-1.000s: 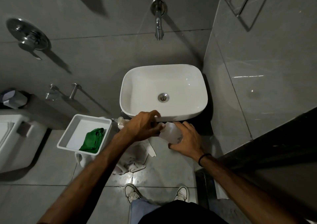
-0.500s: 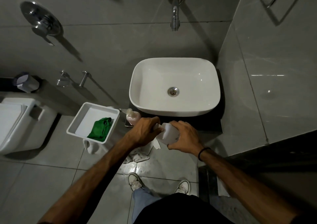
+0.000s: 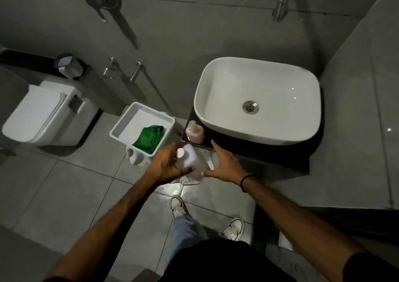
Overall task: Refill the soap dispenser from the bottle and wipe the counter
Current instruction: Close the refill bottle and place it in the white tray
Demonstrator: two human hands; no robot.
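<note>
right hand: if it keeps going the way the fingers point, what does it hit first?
Likely the front edge of the dark counter: the right hand points up toward it, index fingertip about at the edge. Beyond is the white basin. Depth is unclear from this one view.

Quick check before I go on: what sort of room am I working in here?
A bathroom, most likely a small tiled one. A white basin sits on a dark counter under a wall tap, and a wall-hung toilet is on the left. A soap dispenser stands beside the basin.
</note>
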